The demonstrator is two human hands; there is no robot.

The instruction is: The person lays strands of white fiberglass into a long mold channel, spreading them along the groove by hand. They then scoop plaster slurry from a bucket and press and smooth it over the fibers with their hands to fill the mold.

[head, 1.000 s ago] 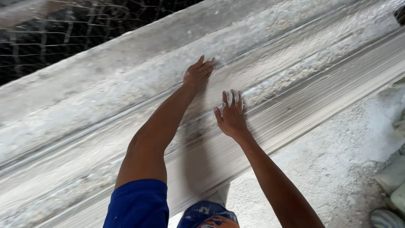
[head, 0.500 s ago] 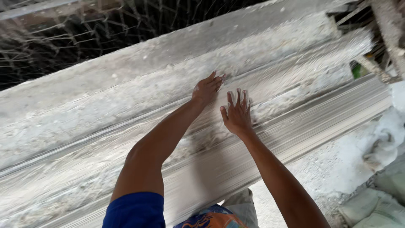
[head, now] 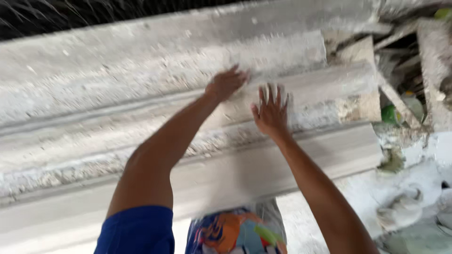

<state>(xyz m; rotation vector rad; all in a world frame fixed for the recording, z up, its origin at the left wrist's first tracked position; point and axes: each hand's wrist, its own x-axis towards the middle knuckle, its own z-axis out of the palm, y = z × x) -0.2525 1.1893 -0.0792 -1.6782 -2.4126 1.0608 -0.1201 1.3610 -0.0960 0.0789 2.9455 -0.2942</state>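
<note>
pressing flat on the grey moulded slab [head: 117,94], left hand [head: 226,83] and right hand [head: 270,113] spread open.

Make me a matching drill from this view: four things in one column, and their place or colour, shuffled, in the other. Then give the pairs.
Things
1. left hand
2. right hand
3. sleeve
4. green object

Place or colour
A. solid blue, at the bottom edge of the view
B. fingers spread, flat on the pale moulded slab
C. among the rubble past the slab's right end
D. higher up the slab, on its rough crumbly band

Pairs: 1-D, 2-B, 3-A, 4-C
</note>
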